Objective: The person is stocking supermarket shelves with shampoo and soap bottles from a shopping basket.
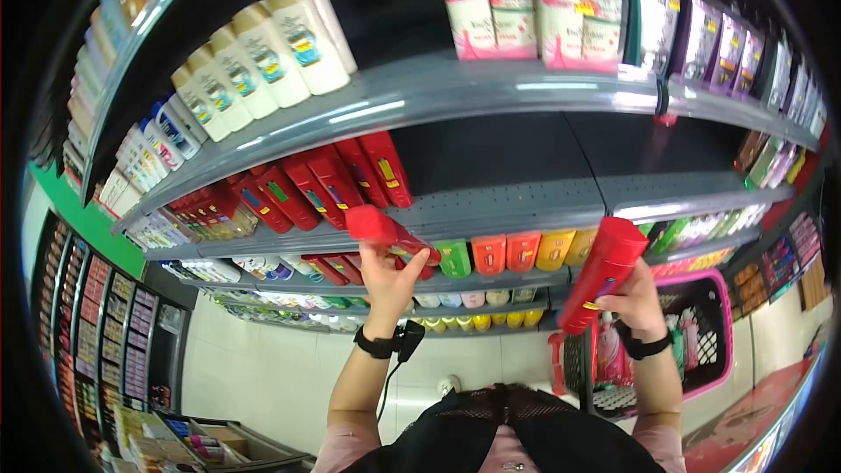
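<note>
My left hand (391,278) is wrapped round a red bottle (375,226), held tilted in front of the middle shelf with its wide red cap toward the upper left. A second red bottle (603,273) is in my right hand (632,300), leaning with its cap end up and to the right, above the basket. Both bottles look like shampoo, but the labels are too small to read. Several similar red bottles (305,188) stand in a row on the middle shelf (499,210), to the left of my left hand.
A black basket with a pink rim (725,324) stands at lower right, holding bottles. White bottles (302,35) and pink-and-white packs (491,13) line the upper shelf. Green, orange and yellow bottles (523,251) fill a lower shelf. More stocked shelving (96,324) runs along the left.
</note>
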Available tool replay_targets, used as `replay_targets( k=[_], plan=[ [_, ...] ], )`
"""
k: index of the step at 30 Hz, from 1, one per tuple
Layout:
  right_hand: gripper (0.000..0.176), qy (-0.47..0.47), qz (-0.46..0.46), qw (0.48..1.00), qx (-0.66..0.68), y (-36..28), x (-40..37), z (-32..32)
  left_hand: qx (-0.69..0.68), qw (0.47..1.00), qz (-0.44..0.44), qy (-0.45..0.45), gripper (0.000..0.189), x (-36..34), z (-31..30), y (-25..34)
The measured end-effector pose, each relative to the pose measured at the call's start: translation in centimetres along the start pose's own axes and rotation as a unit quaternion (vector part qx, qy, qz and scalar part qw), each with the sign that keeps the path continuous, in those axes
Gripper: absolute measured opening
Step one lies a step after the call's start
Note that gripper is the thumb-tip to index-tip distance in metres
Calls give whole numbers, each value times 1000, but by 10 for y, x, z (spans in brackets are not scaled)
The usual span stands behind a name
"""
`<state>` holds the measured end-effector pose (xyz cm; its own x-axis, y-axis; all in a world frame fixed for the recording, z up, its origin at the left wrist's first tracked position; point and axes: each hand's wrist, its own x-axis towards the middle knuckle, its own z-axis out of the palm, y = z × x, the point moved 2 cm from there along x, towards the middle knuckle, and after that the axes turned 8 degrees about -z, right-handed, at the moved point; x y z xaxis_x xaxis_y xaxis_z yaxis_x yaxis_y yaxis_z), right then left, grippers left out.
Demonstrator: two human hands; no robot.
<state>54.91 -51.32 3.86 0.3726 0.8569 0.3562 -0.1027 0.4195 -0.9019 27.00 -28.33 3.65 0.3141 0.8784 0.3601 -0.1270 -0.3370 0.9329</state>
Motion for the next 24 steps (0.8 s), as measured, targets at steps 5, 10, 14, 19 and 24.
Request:
replay_targets(
  k=[5,10,14,19,24],
  plan=[
    [69,-31,-101,994,30,17,57,60,87,985,94,118,58,48,-8,5],
    [61,-65,-158,985,-8,38,108,92,130,976,81,154,68,76,-19,-16],
    [60,-53,-171,984,-18,59,151,112,191,962,82,179,69,83,-27,-24],
    [55,-39,-135,989,-40,83,184,134,296,931,75,198,69,88,-29,-32],
    [51,-56,-90,992,-61,106,202,151,308,927,75,199,69,93,-25,-35]
  ],
)
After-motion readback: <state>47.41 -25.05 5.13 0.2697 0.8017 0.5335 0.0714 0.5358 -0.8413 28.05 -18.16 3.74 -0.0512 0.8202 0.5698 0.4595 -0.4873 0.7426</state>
